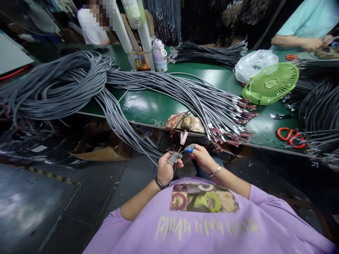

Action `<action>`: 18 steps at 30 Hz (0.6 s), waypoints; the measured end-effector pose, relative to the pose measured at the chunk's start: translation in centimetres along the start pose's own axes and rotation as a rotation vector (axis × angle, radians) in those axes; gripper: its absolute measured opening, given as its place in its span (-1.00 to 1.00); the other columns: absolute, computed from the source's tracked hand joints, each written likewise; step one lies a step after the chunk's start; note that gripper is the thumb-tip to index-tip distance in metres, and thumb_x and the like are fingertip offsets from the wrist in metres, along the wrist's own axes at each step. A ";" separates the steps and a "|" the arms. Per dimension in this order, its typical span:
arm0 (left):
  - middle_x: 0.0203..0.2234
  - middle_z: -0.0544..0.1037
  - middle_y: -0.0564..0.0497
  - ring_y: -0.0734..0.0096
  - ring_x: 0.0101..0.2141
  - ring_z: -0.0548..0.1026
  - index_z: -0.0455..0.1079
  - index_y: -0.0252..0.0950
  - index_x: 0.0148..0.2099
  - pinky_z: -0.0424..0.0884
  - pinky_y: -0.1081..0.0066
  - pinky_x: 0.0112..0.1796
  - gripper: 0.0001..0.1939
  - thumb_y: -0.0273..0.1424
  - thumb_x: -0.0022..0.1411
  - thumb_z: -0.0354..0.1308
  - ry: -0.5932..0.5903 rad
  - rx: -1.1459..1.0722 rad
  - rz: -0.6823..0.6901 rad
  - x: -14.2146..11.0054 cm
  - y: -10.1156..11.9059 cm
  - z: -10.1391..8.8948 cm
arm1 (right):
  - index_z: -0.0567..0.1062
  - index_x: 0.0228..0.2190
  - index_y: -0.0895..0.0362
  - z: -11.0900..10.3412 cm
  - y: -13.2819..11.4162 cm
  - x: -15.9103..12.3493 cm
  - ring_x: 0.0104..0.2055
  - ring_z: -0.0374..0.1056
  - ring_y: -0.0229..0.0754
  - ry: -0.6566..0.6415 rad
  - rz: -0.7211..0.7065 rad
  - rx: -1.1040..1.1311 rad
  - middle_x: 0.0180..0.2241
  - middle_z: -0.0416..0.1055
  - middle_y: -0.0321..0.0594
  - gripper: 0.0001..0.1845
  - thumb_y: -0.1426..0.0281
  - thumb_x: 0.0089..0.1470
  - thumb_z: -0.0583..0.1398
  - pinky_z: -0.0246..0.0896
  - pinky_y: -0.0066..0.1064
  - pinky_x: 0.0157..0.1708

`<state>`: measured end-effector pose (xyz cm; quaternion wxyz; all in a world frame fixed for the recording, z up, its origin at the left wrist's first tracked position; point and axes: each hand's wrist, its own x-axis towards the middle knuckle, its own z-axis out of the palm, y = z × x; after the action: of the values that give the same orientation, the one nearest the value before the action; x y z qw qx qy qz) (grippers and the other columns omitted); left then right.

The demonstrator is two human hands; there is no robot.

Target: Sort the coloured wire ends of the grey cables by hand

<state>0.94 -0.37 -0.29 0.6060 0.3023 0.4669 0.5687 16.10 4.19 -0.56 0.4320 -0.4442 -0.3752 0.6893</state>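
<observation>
My left hand (167, 169) is closed around the end of a grey multi-core cable (150, 157), its thumb wearing a grey finger cover. Thin coloured wires (176, 149) fan out from that end above the fingers. Just to the right, my right hand (203, 158) is pinched, with blue tape and a grey cover on a fingertip. It appears to grip one thin wire from the fan; the tip itself is too small to see clearly. Beyond the hands, a taped block (189, 123) with a pink clip (183, 137) sits at the table edge.
A large bundle of grey cables (164, 83) crosses the green table (137, 102), stripped ends at right. Nearby are a green fan (272, 84), orange-handled scissors (291, 137), a plastic bag (255, 63) and a bottle (159, 56). Two people sit across the table.
</observation>
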 end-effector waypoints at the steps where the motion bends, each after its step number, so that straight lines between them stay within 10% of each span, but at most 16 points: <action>1: -0.67 0.47 0.08 0.53 -0.66 0.42 0.43 -0.36 -0.38 0.40 0.50 -0.58 -0.75 -0.23 0.05 0.23 0.001 -0.009 0.000 0.0 0.2 0.1 | 0.44 -0.55 0.18 -0.1 -0.1 0.2 -0.60 0.08 -0.41 0.011 0.024 0.041 -0.63 0.25 -0.40 -0.74 0.26 -0.19 0.33 0.12 -0.51 -0.53; 11: -0.73 0.41 0.08 0.57 -0.73 0.32 0.41 -0.36 -0.45 0.25 0.55 -0.71 -0.70 -0.19 0.00 0.26 -0.129 -0.047 -0.100 0.3 1.9 1.7 | 0.49 -0.41 0.21 1.1 -2.4 3.4 -0.53 0.27 -0.34 -0.180 0.283 0.273 -0.51 0.39 -0.24 -0.56 0.05 0.03 0.18 0.23 -0.49 -0.51; 18: -0.75 0.39 0.07 0.57 -0.75 0.29 0.42 -0.37 -0.45 0.16 0.56 -0.73 -0.70 -0.20 -0.02 0.27 -0.214 -0.105 -0.182 1.1 2.1 1.3 | 0.46 -0.55 0.18 2.1 -1.3 3.5 -0.57 0.15 -0.37 -0.016 -0.122 0.052 -0.59 0.34 -0.31 -0.52 -0.02 -0.10 0.24 0.08 -0.51 -0.54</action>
<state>1.12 1.30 1.85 0.7162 0.2856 0.3949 0.4995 13.68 7.65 0.31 0.4815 -0.4038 -0.3871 0.6747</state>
